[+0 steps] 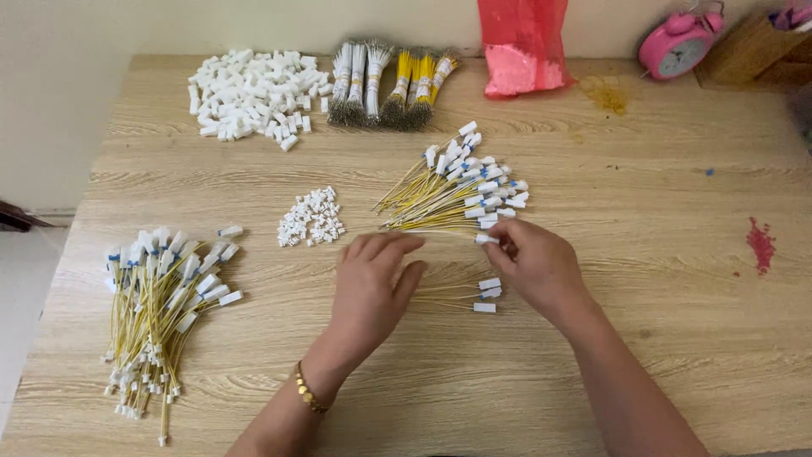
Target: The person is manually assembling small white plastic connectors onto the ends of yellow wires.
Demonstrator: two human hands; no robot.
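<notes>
Yellow wire (pixel 444 235) lies left-right btwn the hands, white connector (pixel 485 239) at its right end pinched shut in right hand (pixel 537 264) fingertips. Left hand (pixel 372 283) rests loosely open, palm down, over the wire's bare end (nothing clearly gripped).

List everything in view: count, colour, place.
large connector pile: many, white, table far left
wire bundles: about six, white and yellow, far centre
plastic bag: one, red, far edge against wall
alarm clock: one, pink, far right
small connector pile: many, white, centre-left
wired connector pile: many, yellow wires with white ends, centre
double-ended wire pile: many, yellow and white, near left
loose wires: few, yellow, between hands
table: one, light wood
left hand: flat on table, gold bracelet
right hand: pinching a white connector
</notes>
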